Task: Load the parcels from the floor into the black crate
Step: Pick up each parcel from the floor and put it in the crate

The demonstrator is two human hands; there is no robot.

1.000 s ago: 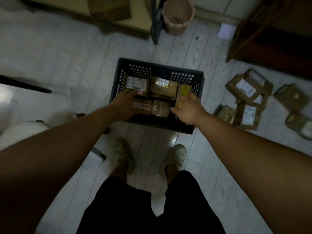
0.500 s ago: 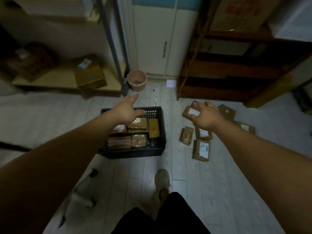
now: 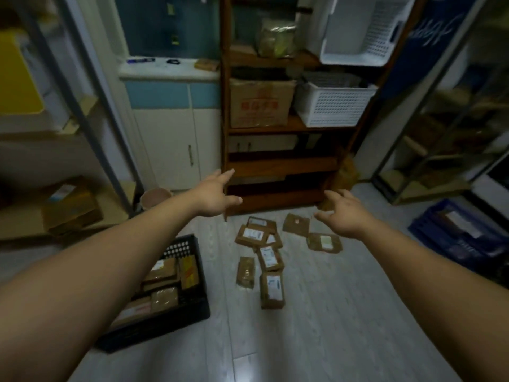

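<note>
The black crate stands on the floor at lower left, partly behind my left forearm, with several brown parcels packed inside. More brown parcels with white labels lie scattered on the pale floor to its right. My left hand is stretched out in the air above the floor, fingers spread, holding nothing. My right hand hovers above the far parcels with relaxed, slightly bent fingers, also empty.
A wooden shelf unit with a cardboard box and white baskets stands straight ahead. A white cabinet and a small pink bin are at left. A blue crate sits at right, a metal rack behind it.
Both hands left the crate and rose into the air. The view lifted and swung right, so the crate now sits at lower left and the floor parcels are central.
</note>
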